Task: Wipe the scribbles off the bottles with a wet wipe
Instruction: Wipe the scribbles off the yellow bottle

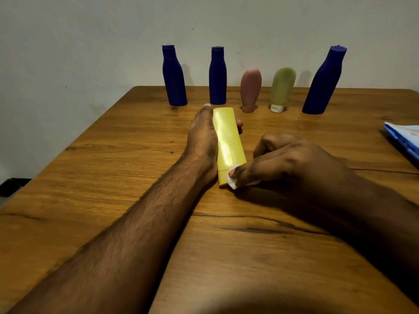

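My right hand [278, 163] pinches a white wet wipe [233, 177], mostly hidden under my fingers, against the near end of the yellow bottle [229, 145]. My left hand [203, 137] grips that bottle lying on the tabletop [113, 177]; I see no scribbles, perhaps covered. A blue packet [405, 139] is cut off at right.

The left forearm reaches in from the lower left, bare, toward the yellow bottle [229, 141] lying on the desk. The left hand [204, 141] lies along the bottle's left side, thumb side up, its fingertips curling round the far side so that it grips the bottle. The right arm comes in from the right. The right hand [288, 159], fingers curled, sits at the bottle's near end and pinches a white wet wipe [233, 180] against it.
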